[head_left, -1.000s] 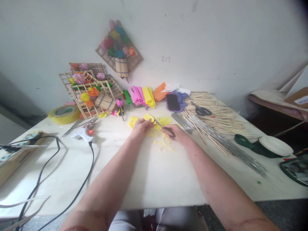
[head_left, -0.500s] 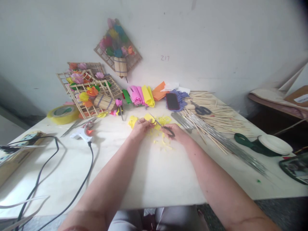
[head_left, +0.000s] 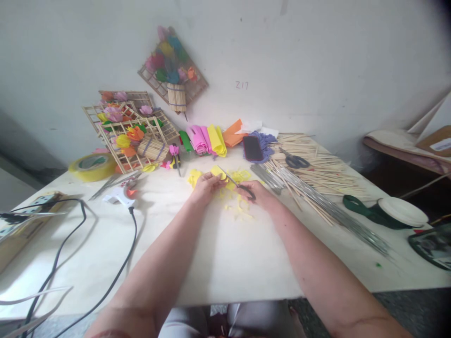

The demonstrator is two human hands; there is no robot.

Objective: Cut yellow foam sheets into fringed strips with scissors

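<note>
Near the middle of the white table, my left hand (head_left: 207,187) pinches a piece of yellow paper (head_left: 217,172). My right hand (head_left: 256,193) is closed on the dark handles of a pair of scissors (head_left: 232,180), whose blades point up and left, beside the yellow piece. Yellow cut scraps (head_left: 241,176) lie around and below the scissors. More yellow pieces (head_left: 194,178) rest just left of my left fingers. Whether the blades touch the paper is too small to tell.
Flower-decorated stick frames (head_left: 134,136), yellow tape (head_left: 92,167) and a corded glue gun (head_left: 121,195) are at left. Behind lie coloured paper rolls (head_left: 200,140) and a phone (head_left: 252,149). Sticks (head_left: 317,176), wires (head_left: 334,216), other scissors (head_left: 296,161) and green ribbon (head_left: 366,211) are at right.
The yellow piece in my left hand has shifted slightly left and turned a little. My right hand and the scissors have hardly moved.
</note>
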